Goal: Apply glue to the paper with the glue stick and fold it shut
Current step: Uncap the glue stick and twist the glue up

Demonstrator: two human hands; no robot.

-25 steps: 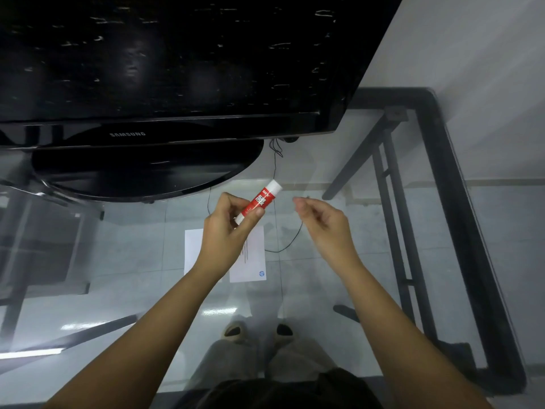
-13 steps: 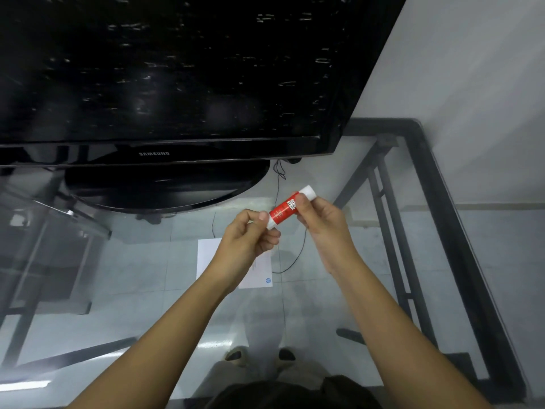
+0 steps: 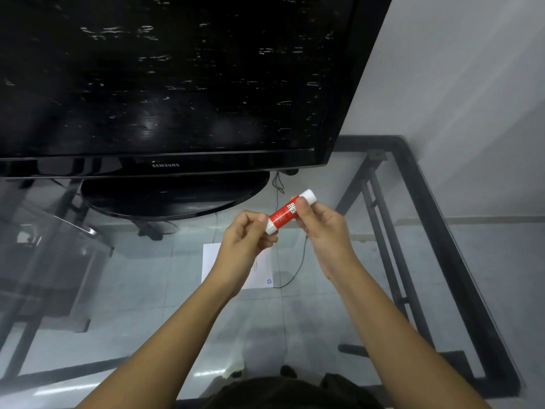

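Observation:
A red glue stick (image 3: 283, 213) with white ends is held slantwise above the glass table, between both hands. My left hand (image 3: 246, 237) pinches its lower white end. My right hand (image 3: 320, 224) grips its upper part, just below the white cap. A white sheet of paper (image 3: 211, 261) with a small blue logo lies flat on the glass under my left hand, which hides its middle.
A large black television (image 3: 165, 84) on an oval stand (image 3: 174, 196) fills the back of the glass table (image 3: 442, 219). A thin black cable (image 3: 298, 267) runs down beside the paper. The table's black frame edges the right side, by a grey wall.
My right hand came in from the right and closed on the glue stick's upper part; one second ago only my left hand held it. Both hands stay above the paper.

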